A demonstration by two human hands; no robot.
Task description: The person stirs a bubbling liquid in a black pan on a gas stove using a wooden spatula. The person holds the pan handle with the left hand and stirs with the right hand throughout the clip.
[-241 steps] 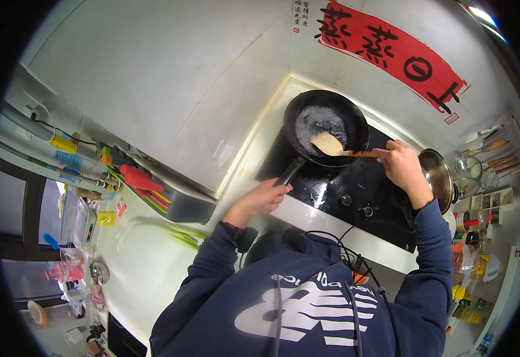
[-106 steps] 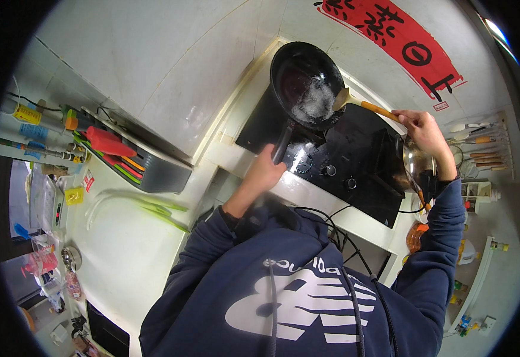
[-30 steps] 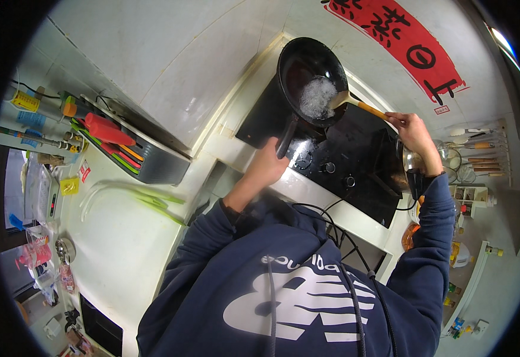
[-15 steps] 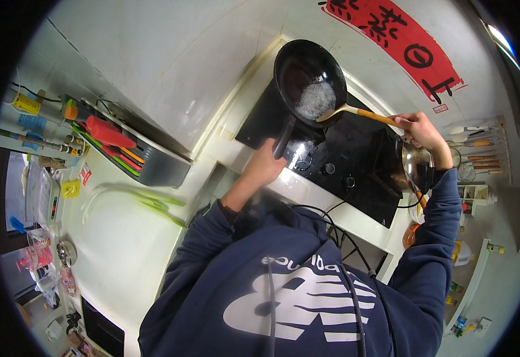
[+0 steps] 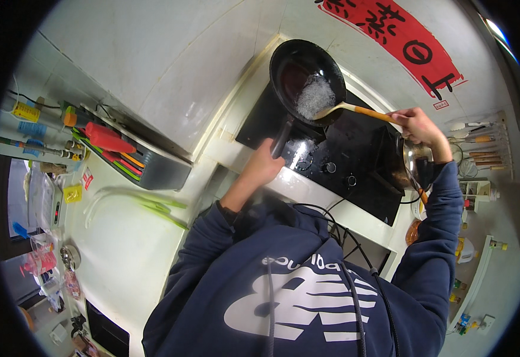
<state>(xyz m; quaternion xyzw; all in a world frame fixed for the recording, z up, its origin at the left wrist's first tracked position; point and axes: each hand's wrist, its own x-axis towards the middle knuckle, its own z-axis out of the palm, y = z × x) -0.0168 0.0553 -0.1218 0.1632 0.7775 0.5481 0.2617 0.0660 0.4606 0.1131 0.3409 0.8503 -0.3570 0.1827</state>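
Observation:
My left hand (image 5: 264, 165) is closed round the dark handle of a black frying pan (image 5: 285, 59), which is over the far part of the black cooktop (image 5: 361, 172). White, glossy, bubbly-looking contents (image 5: 315, 96) lie on the pan's right side; their kind I cannot make out. My right hand (image 5: 417, 126) grips the wooden handle of a pale-headed spatula (image 5: 364, 111). The spatula's head dips inside the pan's near right rim, touching or close to the white contents. Below my right hand, a shiny metal pot (image 5: 415, 159) is partly hidden by my sleeve.
A knife block (image 5: 165, 172) with colourful handles stands at left. Beside it, a white board (image 5: 135, 238) bears green stalks (image 5: 159, 205). Utensils (image 5: 486, 149) hang on the right wall. A red paper banner (image 5: 396, 35) is on the back wall. Black cables (image 5: 334, 229) run before the cooktop.
The pan has shifted very slightly to the left, and the white contents look a little more spread. Both hands keep their grips, with the spatula almost in the same place.

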